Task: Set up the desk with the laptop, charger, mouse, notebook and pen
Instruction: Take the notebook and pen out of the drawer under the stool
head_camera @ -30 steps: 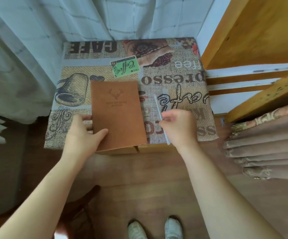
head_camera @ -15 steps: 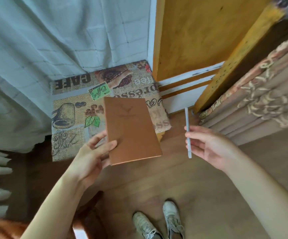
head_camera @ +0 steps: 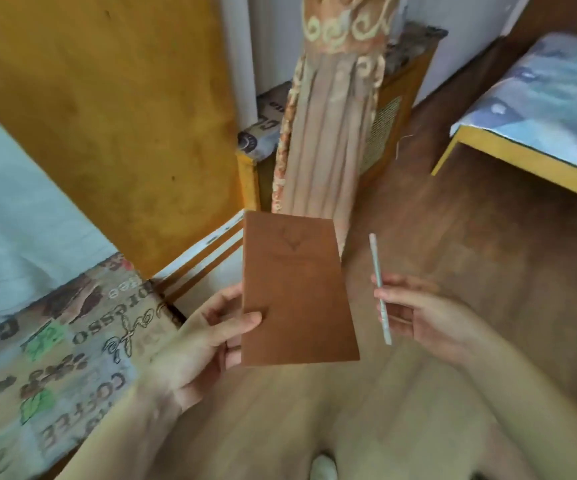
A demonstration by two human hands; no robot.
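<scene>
A brown notebook (head_camera: 297, 292) with a deer-head emblem is held up in the air in front of me. My left hand (head_camera: 207, 337) grips its left edge, thumb on the cover. A slim pale pen (head_camera: 379, 289) stands nearly upright in my right hand (head_camera: 415, 317), which pinches its lower half. Both hands hover above the wooden floor, a little apart from each other. No laptop, charger or mouse is in view.
A low table with a coffee-print cloth (head_camera: 55, 358) lies at lower left. A yellow wooden panel (head_camera: 107, 109) rises behind it. A tied pink curtain (head_camera: 328, 133) hangs in the middle. A yellow-edged desk with a printed cover (head_camera: 539, 98) stands at upper right.
Both hands lifted the notebook and pen off the coffee-print table and carried them rightward. My view has swung right, bringing the curtain and the yellow-edged desk into sight.
</scene>
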